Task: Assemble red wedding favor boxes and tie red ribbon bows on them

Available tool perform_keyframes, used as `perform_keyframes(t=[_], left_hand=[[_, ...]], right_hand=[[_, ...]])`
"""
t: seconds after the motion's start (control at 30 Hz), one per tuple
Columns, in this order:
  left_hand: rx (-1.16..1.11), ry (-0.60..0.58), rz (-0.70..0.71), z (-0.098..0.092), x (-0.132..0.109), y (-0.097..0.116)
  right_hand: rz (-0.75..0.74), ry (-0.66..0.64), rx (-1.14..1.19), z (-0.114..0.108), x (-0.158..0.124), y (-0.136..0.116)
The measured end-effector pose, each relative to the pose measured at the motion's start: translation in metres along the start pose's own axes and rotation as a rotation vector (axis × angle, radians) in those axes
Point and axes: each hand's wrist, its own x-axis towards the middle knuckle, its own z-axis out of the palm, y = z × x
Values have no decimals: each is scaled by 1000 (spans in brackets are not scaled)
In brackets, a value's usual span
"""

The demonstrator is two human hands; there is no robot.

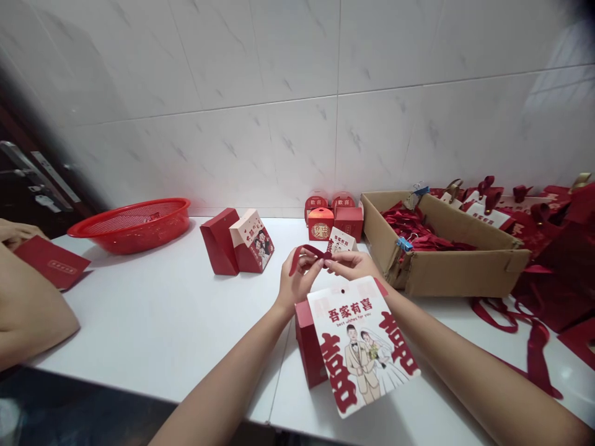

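Note:
Both hands meet above the middle of the table, pinching a dark red ribbon. My left hand [300, 272] has its fingers closed on the ribbon [307, 249], whose loop stands out to the left. At the knot my right hand [351, 265] is closed on the same ribbon, its fingertips nearly touching the left ones. Just below the hands stands a red gift box [309, 347]. In front of it is a white card [367, 347] with a printed wedding couple, red characters and a small hole near its top. A smaller similar card [342, 239] shows behind the hands.
A cardboard box [458, 272] of red ribbons stands right, with red gift bags [515, 204] behind and loose ribbon [537, 353] nearby. Small red boxes [320, 224] line the wall. Left are two gift boxes [220, 241], a red basket [139, 238] and another person's arm [28, 303] by a red envelope-like piece [53, 261].

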Motion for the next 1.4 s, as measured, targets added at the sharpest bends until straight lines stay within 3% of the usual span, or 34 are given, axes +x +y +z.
perform_keyframes(t=[0.13,0.27,0.37,0.53,0.67,0.77,0.87,0.97,1.03,1.17,1.27,1.4], left_hand=[[5,-16,-59,-1,-1,7],[13,32,-114,-1,-2,11],[30,36,-123,-2,-4,13],[-41,-14,-201,-4,-3,20],[-28,-56,-244,-14,-3,37],[-55,-178,-123,-23,-9,57],[-81,-375,-4,-29,-19,77],[-6,-572,-112,-30,-27,89],[7,-626,-209,-31,-29,91],[-8,-596,-266,-34,-26,88],[-6,-572,-250,-32,-23,86],[30,-363,-174,-19,-21,80]], right_hand=[[-16,-15,21,-2,-1,-2],[149,-73,169,0,-2,0],[194,-80,243,3,-2,1],[239,-25,339,5,-2,-3],[326,106,528,-3,-2,-19],[279,175,582,-12,-3,-40],[185,189,543,-18,-9,-63],[140,177,496,-19,-18,-84],[120,153,443,-16,-26,-92],[68,105,206,-5,-40,-97],[-6,163,61,1,-45,-94],[-128,297,-56,-1,-48,-88]])
